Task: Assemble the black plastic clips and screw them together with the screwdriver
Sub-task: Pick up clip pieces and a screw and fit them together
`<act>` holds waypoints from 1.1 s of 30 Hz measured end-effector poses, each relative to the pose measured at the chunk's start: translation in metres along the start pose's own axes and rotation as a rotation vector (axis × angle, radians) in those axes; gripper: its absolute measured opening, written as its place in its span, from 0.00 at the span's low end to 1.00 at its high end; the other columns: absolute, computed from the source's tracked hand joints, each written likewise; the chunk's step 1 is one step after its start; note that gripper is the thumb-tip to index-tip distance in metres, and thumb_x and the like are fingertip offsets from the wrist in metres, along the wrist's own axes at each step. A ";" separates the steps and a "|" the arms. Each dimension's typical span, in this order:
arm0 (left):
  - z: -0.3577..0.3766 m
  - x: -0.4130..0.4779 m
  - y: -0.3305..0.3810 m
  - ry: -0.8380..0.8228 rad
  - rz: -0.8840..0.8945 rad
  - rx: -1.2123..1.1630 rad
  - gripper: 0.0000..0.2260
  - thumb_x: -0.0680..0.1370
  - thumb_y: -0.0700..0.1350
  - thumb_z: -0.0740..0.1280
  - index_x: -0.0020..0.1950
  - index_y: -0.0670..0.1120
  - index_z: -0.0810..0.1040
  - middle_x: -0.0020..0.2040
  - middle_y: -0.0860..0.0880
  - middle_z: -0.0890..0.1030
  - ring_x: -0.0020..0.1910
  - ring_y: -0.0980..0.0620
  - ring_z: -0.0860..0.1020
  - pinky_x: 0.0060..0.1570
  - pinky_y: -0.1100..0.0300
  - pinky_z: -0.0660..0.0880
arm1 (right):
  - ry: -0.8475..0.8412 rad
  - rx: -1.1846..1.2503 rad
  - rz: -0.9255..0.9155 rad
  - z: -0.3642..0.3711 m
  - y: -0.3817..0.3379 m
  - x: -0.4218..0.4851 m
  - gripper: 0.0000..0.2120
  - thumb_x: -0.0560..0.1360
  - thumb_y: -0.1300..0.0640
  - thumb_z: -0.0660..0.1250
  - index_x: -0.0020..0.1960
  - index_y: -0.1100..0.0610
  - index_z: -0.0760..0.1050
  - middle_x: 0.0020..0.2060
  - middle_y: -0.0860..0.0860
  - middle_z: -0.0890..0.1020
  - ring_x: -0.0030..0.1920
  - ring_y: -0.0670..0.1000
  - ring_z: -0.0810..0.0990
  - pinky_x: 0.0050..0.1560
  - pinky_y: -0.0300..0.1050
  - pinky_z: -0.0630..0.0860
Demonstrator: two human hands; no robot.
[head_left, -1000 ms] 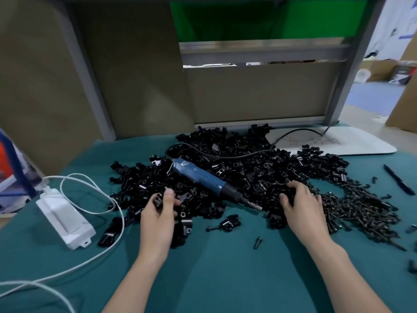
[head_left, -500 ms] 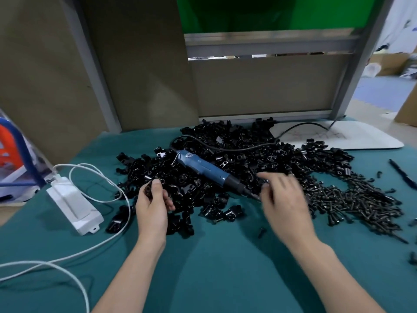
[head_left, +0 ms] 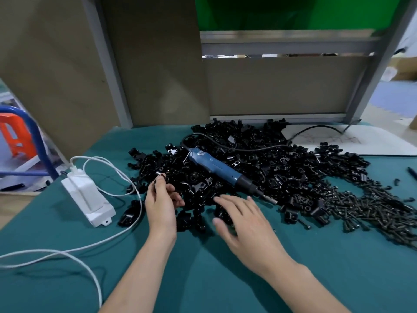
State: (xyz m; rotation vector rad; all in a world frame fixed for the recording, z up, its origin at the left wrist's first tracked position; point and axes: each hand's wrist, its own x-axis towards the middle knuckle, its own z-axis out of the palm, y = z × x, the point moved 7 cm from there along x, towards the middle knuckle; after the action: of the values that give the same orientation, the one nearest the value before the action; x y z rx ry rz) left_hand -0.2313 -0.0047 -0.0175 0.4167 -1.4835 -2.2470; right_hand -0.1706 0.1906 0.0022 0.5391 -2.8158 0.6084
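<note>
A big heap of black plastic clips (head_left: pixel 270 163) covers the middle of the green mat. On top of it lies the blue electric screwdriver (head_left: pixel 216 168), bit pointing right and toward me. My left hand (head_left: pixel 161 206) pinches one black clip (head_left: pixel 159 176) at its fingertips, at the heap's left edge. My right hand (head_left: pixel 246 222) hovers palm down with fingers spread over the heap's near edge, holding nothing; its motion blurs it. A spread of black screws (head_left: pixel 372 211) lies to the right.
A white power box (head_left: pixel 86 197) with white cables (head_left: pixel 67 251) sits on the mat at left. A white board (head_left: pixel 370 141) lies at back right under the screwdriver's black cord. Brown panels and a metal frame close off the back. A pen (head_left: pixel 413 172) lies at the far right edge.
My right hand has swept left from the screw side of the heap to its near edge, close to my left hand. The left hand still holds its clip.
</note>
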 end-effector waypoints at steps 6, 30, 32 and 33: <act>-0.001 0.002 -0.003 0.010 -0.024 -0.047 0.08 0.85 0.51 0.60 0.49 0.50 0.74 0.35 0.54 0.77 0.26 0.58 0.74 0.28 0.61 0.73 | -0.084 -0.038 -0.133 0.025 -0.039 0.003 0.18 0.86 0.50 0.57 0.74 0.48 0.71 0.75 0.48 0.69 0.70 0.52 0.72 0.81 0.49 0.47; 0.002 -0.004 0.006 0.007 -0.034 -0.023 0.07 0.85 0.46 0.59 0.50 0.50 0.75 0.41 0.49 0.75 0.28 0.57 0.73 0.29 0.63 0.73 | 0.087 -0.032 0.185 0.019 -0.018 0.058 0.19 0.84 0.45 0.60 0.71 0.52 0.68 0.65 0.47 0.76 0.69 0.51 0.70 0.78 0.49 0.58; 0.002 -0.005 0.006 0.002 -0.029 -0.006 0.07 0.85 0.46 0.59 0.50 0.50 0.75 0.41 0.49 0.76 0.28 0.57 0.73 0.29 0.63 0.74 | 0.098 0.022 0.193 0.013 -0.019 0.055 0.25 0.81 0.46 0.64 0.75 0.53 0.64 0.64 0.48 0.73 0.66 0.51 0.68 0.73 0.46 0.63; 0.002 -0.006 0.006 -0.001 -0.028 0.005 0.07 0.85 0.46 0.59 0.51 0.51 0.75 0.41 0.49 0.76 0.28 0.57 0.73 0.29 0.63 0.74 | 0.090 0.028 0.193 0.011 -0.019 0.054 0.29 0.81 0.46 0.65 0.78 0.53 0.61 0.64 0.49 0.72 0.66 0.51 0.67 0.71 0.45 0.64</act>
State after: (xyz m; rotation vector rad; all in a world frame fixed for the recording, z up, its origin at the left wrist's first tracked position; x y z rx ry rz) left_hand -0.2263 -0.0020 -0.0108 0.4406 -1.4930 -2.2662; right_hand -0.2136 0.1534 0.0137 0.2388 -2.7967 0.6909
